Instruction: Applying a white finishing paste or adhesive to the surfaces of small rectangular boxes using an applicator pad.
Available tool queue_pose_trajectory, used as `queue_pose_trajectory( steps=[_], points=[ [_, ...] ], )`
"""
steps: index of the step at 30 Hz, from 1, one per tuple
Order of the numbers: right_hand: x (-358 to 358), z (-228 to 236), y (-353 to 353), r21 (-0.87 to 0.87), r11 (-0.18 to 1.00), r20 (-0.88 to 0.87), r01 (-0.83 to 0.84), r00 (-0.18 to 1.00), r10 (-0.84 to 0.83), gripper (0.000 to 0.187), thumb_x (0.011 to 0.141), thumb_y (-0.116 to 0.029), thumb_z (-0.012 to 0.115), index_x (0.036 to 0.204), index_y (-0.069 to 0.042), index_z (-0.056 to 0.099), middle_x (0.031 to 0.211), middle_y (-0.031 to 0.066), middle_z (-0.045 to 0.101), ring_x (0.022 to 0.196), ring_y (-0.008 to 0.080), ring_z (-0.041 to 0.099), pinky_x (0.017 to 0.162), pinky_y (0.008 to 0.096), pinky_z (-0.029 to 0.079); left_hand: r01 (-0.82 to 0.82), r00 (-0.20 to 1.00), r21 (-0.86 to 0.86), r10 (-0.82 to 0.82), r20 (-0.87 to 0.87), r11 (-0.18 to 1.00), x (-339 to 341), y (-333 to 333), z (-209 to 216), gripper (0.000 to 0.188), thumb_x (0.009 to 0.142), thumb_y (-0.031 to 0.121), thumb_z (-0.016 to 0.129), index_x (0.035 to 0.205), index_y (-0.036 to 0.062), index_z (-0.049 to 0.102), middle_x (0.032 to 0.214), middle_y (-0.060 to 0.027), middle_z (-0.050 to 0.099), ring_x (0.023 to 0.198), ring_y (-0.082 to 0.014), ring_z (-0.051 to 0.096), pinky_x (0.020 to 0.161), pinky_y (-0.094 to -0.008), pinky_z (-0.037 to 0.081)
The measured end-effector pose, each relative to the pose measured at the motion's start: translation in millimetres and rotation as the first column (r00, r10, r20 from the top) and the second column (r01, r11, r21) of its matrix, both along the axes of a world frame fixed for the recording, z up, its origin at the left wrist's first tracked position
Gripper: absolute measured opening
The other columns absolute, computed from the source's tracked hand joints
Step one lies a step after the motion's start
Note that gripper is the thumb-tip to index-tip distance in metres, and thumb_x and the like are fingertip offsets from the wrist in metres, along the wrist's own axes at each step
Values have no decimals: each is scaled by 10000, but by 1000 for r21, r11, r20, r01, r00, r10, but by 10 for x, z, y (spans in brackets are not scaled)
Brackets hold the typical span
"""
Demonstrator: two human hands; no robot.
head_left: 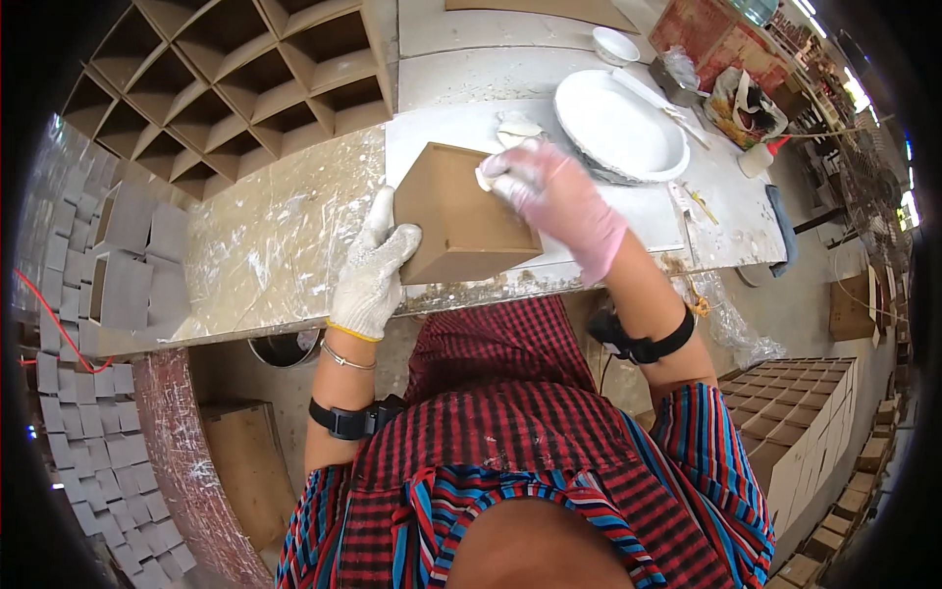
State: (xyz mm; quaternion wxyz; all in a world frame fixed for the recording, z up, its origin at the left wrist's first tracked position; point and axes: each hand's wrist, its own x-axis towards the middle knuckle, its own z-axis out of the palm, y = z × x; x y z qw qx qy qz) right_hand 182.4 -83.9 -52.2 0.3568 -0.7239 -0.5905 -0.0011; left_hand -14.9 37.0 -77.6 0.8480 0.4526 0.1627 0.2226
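A brown fibreboard box (pixel 456 206) is held tilted over the near edge of the worktable. My left hand (pixel 368 270), in a white knitted glove with a yellow cuff, grips its left side, thumb against the near face. My right hand (pixel 564 201) wears a pink rubber glove smeared with white and is slightly blurred. Its fingers pinch a small white pad (pixel 484 179) at the box's upper right edge. Just beyond lies a crumpled white cloth (pixel 518 130). A wide basin of white paste (pixel 618 123) stands to the right of it, a flat stick across its rim.
Brown box compartments (pixel 235 83) fill the far left of the paint-spattered table (pixel 285 236). Grey boxes (pixel 123 255) stand at the left. A white bowl (pixel 615 45), a brush (pixel 702 204) and a bottle with a red nozzle (pixel 758 160) are on the right. Stacked boxes (pixel 795 422) stand behind my right elbow.
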Motion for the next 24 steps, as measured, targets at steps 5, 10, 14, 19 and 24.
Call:
queue_pose_trajectory(
  steps=[5,10,14,19,24],
  points=[
    [-178,98,-4,-138,982,18,126,992,-125,267,771,-155,584,1021,-61,589,973,219,553,903,375,551,822,405,445,-40,998,81,36,49,996,-18,31,-160,614,854,-6,468,1386,-29,162,1359,-131,336,1190,-176,389,967,-277,352],
    [-284,149,239,-77,973,-1,219,976,-220,321,767,-196,584,1015,7,572,942,231,557,874,376,558,811,412,444,-62,998,210,63,3,976,10,-21,-86,654,837,9,503,1387,-37,152,1375,-136,311,1225,-184,347,992,-273,311],
    [-470,170,377,29,987,-165,157,975,-150,379,769,-225,583,1048,30,563,971,238,566,921,371,557,836,397,443,-47,999,276,40,28,960,-27,22,-181,662,829,2,495,1390,-34,145,1401,-133,269,1258,-190,302,1021,-280,266],
    [-632,281,180,-136,983,-357,-123,932,67,365,772,-238,600,1031,20,600,1016,243,575,943,360,565,871,368,442,-35,994,115,23,103,993,-119,77,-350,667,823,-20,455,1397,-27,116,1417,-130,244,1281,-193,275,1041,-283,235],
    [-573,279,79,-63,965,-125,-256,961,247,298,784,-208,590,976,18,621,983,240,600,872,311,608,847,364,471,-29,992,157,10,126,987,-150,-13,-278,737,796,97,531,1398,-22,122,1411,-121,259,1265,-195,312,1025,-291,278]
  ],
)
